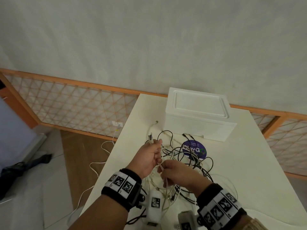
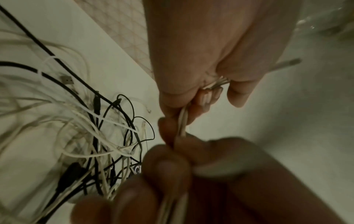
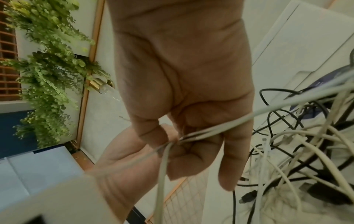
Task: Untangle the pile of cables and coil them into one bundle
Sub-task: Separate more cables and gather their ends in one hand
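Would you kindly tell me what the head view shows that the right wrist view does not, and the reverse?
Only the head view shows both wristbands and the white cord hanging off the table to the floor. Only the right wrist view shows the leafy plant and the right hand from the palm side. Both show the white box, the cable pile, and pale cables gripped by that hand.

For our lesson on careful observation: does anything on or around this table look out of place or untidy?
Yes. A white cable trails off the table's left edge and loops across the floor toward a wall socket, apart from the tangled pile of cables. A dark umbrella also lies on the floor.
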The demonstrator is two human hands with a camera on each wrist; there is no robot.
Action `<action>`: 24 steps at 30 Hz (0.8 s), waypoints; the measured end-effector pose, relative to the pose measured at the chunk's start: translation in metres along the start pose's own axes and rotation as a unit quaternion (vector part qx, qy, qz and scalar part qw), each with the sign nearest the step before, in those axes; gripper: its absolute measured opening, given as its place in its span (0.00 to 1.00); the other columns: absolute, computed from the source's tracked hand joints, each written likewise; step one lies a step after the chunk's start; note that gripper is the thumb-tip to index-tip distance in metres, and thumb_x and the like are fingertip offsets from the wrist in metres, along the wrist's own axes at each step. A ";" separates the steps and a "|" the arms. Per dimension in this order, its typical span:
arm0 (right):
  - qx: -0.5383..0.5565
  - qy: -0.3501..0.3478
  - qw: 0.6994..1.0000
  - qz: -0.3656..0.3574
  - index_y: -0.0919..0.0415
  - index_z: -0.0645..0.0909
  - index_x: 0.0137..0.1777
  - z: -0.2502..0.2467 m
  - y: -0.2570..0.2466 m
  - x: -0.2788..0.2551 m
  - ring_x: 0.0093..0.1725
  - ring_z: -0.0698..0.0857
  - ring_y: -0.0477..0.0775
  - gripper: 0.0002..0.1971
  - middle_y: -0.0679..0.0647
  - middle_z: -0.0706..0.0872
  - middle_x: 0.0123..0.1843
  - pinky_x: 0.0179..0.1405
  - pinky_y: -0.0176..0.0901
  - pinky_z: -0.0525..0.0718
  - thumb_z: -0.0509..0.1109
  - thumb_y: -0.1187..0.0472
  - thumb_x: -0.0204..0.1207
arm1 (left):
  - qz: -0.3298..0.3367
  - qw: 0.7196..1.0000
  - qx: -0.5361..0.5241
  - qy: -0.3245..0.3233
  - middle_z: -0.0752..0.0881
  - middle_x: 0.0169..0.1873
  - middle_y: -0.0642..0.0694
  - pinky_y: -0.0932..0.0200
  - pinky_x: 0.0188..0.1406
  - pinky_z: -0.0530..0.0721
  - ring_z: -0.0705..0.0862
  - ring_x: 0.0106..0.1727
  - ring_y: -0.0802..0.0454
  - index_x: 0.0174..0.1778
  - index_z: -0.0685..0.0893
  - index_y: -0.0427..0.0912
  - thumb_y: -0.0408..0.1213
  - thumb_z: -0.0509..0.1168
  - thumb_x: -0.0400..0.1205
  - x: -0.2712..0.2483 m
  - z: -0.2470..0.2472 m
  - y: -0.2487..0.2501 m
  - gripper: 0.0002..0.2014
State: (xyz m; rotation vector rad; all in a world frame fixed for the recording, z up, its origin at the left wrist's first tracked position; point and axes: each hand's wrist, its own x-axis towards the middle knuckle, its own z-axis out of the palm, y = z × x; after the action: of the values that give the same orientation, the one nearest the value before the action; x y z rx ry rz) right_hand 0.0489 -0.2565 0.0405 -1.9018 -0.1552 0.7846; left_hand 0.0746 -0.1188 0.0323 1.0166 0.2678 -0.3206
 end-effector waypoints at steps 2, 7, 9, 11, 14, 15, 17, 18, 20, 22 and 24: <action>0.101 -0.005 0.995 0.013 0.64 0.76 0.45 0.003 0.001 -0.003 0.28 0.82 0.51 0.01 0.52 0.80 0.28 0.38 0.47 0.83 0.64 0.68 0.77 | 0.021 0.999 0.036 -0.010 0.65 0.23 0.53 0.63 0.25 0.67 0.63 0.23 0.59 0.35 0.69 0.47 0.41 0.62 0.85 0.000 0.005 -0.003 0.13; 0.230 -0.028 0.971 0.051 0.63 0.77 0.51 0.001 0.005 -0.006 0.21 0.75 0.46 0.05 0.49 0.74 0.24 0.34 0.46 0.85 0.67 0.63 0.79 | 0.027 0.998 0.059 -0.015 0.65 0.23 0.53 0.62 0.26 0.69 0.62 0.24 0.57 0.33 0.69 0.46 0.45 0.60 0.86 0.001 0.004 -0.006 0.16; 0.152 -0.037 0.987 0.045 0.60 0.79 0.51 -0.003 0.009 -0.007 0.21 0.74 0.45 0.06 0.47 0.76 0.24 0.31 0.43 0.84 0.68 0.63 0.76 | 0.009 0.999 0.033 0.004 0.64 0.22 0.52 0.62 0.23 0.68 0.62 0.22 0.57 0.31 0.68 0.45 0.45 0.59 0.86 0.001 0.000 -0.006 0.17; -0.049 -0.032 0.998 0.017 0.57 0.81 0.51 -0.009 0.011 -0.013 0.23 0.78 0.45 0.06 0.47 0.80 0.28 0.29 0.38 0.82 0.69 0.62 0.75 | -0.014 0.999 -0.006 0.050 0.64 0.21 0.52 0.62 0.21 0.64 0.61 0.20 0.57 0.30 0.68 0.45 0.46 0.59 0.86 0.001 -0.008 -0.002 0.18; -0.308 -0.052 0.950 -0.001 0.56 0.82 0.49 -0.024 0.028 -0.028 0.33 0.82 0.47 0.05 0.51 0.86 0.39 0.35 0.37 0.80 0.66 0.58 0.77 | -0.023 0.982 -0.092 0.162 0.64 0.18 0.54 0.65 0.14 0.57 0.58 0.17 0.59 0.29 0.68 0.47 0.50 0.59 0.85 -0.001 -0.034 0.010 0.20; -0.373 -0.052 0.926 0.003 0.56 0.82 0.46 -0.030 0.037 -0.034 0.36 0.82 0.47 0.06 0.52 0.86 0.41 0.38 0.37 0.78 0.64 0.56 0.78 | -0.023 0.974 -0.113 0.197 0.65 0.18 0.54 0.65 0.14 0.56 0.58 0.16 0.59 0.29 0.68 0.47 0.50 0.59 0.85 -0.001 -0.047 0.015 0.20; -0.362 -0.025 0.931 0.029 0.51 0.78 0.40 -0.042 0.056 -0.047 0.31 0.76 0.39 0.07 0.47 0.82 0.36 0.34 0.32 0.73 0.64 0.54 0.79 | -0.037 0.961 -0.137 0.239 0.64 0.16 0.54 0.66 0.14 0.54 0.57 0.15 0.58 0.28 0.67 0.46 0.50 0.57 0.86 -0.004 -0.069 0.019 0.21; -0.325 -0.015 0.945 0.043 0.49 0.76 0.38 -0.048 0.063 -0.053 0.27 0.74 0.35 0.08 0.45 0.79 0.33 0.31 0.30 0.71 0.65 0.53 0.79 | -0.048 0.957 -0.143 0.246 0.63 0.15 0.53 0.66 0.14 0.53 0.56 0.14 0.57 0.28 0.66 0.46 0.51 0.57 0.86 -0.005 -0.075 0.018 0.22; -0.335 -0.017 0.940 0.056 0.47 0.75 0.35 -0.062 0.074 -0.063 0.26 0.75 0.34 0.10 0.44 0.78 0.29 0.30 0.26 0.70 0.67 0.51 0.77 | -0.064 0.955 -0.139 0.252 0.62 0.14 0.52 0.67 0.13 0.52 0.56 0.12 0.57 0.27 0.65 0.45 0.51 0.56 0.87 -0.006 -0.082 0.008 0.23; -0.328 -0.021 0.940 0.089 0.47 0.76 0.34 -0.079 0.083 -0.074 0.26 0.78 0.37 0.09 0.46 0.80 0.29 0.28 0.28 0.74 0.70 0.47 0.72 | -0.067 0.953 -0.128 0.267 0.63 0.15 0.52 0.67 0.13 0.53 0.56 0.12 0.57 0.28 0.65 0.46 0.51 0.56 0.87 -0.009 -0.087 0.004 0.22; -0.310 -0.008 0.942 0.127 0.48 0.77 0.32 -0.098 0.093 -0.088 0.24 0.78 0.42 0.10 0.47 0.79 0.25 0.26 0.33 0.77 0.71 0.49 0.71 | -0.064 0.947 -0.131 0.285 0.63 0.15 0.53 0.66 0.15 0.53 0.57 0.13 0.57 0.28 0.65 0.46 0.51 0.56 0.87 -0.010 -0.098 0.008 0.22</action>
State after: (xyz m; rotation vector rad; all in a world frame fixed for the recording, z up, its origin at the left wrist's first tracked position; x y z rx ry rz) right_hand 0.0156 -0.4136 0.0259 -2.5483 -0.1844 1.0058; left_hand 0.0615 -0.0293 -0.0073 0.8103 0.8802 -0.0944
